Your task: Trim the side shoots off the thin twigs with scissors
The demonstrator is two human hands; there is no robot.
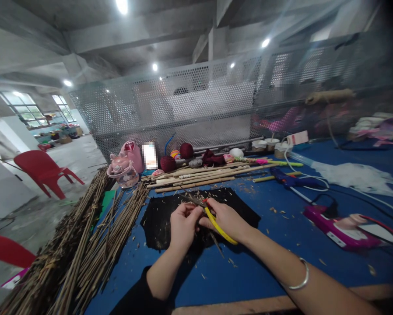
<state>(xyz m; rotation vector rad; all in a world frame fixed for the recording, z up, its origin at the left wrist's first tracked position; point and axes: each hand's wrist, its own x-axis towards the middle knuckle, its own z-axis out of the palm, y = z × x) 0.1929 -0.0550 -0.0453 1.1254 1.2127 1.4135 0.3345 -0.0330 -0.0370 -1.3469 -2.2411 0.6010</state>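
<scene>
Both hands meet over a black cloth (160,218) strewn with small pale scraps. My right hand (227,218) grips a pair of yellow-handled scissors (218,227); the dark blades point away to the upper left. Closed in a pinch beside it, my left hand (185,223) has its fingertips close to the scissors. What those fingertips hold is too small and covered to make out. A thin twig (218,246) shows below the hands. To the left lies a bundle of thin brown sticks (117,236).
Yarn balls (186,150), long pale rods (196,176) and a pink basket (126,177) line the back. A blue glue gun (291,178), a purple power strip (341,229) and cables occupy the right side. Beyond stands a perforated metal screen (196,100); a red chair (45,168) is left.
</scene>
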